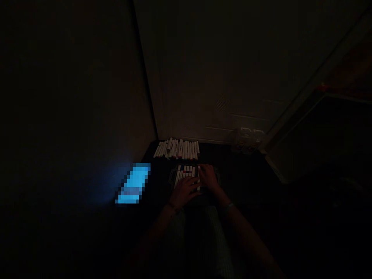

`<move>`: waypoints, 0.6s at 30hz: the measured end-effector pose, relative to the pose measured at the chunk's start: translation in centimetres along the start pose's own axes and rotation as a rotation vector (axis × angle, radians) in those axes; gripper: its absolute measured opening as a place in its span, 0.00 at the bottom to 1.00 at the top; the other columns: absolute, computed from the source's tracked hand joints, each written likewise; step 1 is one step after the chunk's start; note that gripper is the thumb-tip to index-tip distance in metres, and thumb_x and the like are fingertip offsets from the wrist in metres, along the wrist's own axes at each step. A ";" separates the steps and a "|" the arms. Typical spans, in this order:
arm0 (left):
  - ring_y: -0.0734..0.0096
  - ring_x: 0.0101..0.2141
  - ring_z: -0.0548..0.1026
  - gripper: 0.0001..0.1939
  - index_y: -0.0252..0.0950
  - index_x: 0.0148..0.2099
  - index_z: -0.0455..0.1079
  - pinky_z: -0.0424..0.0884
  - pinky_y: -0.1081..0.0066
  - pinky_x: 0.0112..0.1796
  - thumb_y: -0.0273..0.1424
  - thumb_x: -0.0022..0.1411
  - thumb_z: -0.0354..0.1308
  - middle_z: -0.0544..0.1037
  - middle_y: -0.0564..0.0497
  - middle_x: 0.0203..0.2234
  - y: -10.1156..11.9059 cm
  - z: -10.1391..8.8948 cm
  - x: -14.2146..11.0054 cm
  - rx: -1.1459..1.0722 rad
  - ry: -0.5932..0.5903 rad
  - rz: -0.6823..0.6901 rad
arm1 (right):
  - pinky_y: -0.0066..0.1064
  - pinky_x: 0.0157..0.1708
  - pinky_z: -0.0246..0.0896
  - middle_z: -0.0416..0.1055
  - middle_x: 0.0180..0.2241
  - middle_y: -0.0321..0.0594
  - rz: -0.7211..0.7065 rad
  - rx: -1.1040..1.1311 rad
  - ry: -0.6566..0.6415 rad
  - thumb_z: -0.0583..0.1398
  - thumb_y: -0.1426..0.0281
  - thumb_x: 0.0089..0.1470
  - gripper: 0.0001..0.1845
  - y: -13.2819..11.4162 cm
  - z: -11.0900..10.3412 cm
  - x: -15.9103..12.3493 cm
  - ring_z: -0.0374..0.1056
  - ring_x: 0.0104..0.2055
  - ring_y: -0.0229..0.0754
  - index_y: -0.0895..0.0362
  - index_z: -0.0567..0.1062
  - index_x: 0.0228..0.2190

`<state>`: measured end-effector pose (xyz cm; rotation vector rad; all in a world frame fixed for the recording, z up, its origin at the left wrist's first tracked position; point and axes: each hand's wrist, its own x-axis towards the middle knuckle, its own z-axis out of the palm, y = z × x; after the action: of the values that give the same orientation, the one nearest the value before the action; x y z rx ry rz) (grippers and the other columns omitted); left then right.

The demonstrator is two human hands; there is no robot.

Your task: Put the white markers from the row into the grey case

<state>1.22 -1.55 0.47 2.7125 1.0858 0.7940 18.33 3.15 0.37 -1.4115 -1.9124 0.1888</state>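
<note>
In dim light, a row of white markers [186, 171] lies side by side in a clear case [170, 176] on the dark tabletop. Some of them show dark blue or red bands. My left hand [183, 190] rests flat over the lower part of this row, fingers stretched to the right and slightly apart. A single white marker [198, 183] lies at the row's right side, close to the left fingertips. My right hand [208, 176] has its thumb and bent fingers closed at the upper end of that marker. Its grip is partly hidden in the dark.
Behind the case, many loose white markers [177, 149] lie in a bunch near the wall. A clear plastic holder [249, 140] stands at the back right. To the left glows a blurred blue screen [133, 184]. Walls border the dark table [241, 170] at the back and left.
</note>
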 end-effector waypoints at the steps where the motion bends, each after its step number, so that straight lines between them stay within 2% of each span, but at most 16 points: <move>1: 0.65 0.51 0.62 0.21 0.47 0.52 0.64 0.61 0.59 0.50 0.39 0.55 0.56 0.68 0.53 0.50 0.0 0.0 0.0 0.000 0.000 -0.001 | 0.35 0.47 0.50 0.68 0.40 0.42 -0.005 0.007 0.009 0.51 0.70 0.56 0.14 0.0 0.0 0.0 0.60 0.44 0.42 0.57 0.69 0.43; 18: 0.66 0.51 0.62 0.20 0.47 0.52 0.64 0.60 0.59 0.50 0.39 0.56 0.54 0.66 0.54 0.52 0.2 -0.3 -0.1 -0.009 -0.013 0.028 | 0.34 0.45 0.54 0.68 0.38 0.42 0.051 0.058 0.081 0.51 0.68 0.55 0.13 0.0 -0.6 -0.2 0.62 0.42 0.41 0.57 0.70 0.41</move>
<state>1.18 -1.77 0.76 2.7271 1.0409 0.7831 18.77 2.83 0.74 -1.4090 -1.7931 0.2068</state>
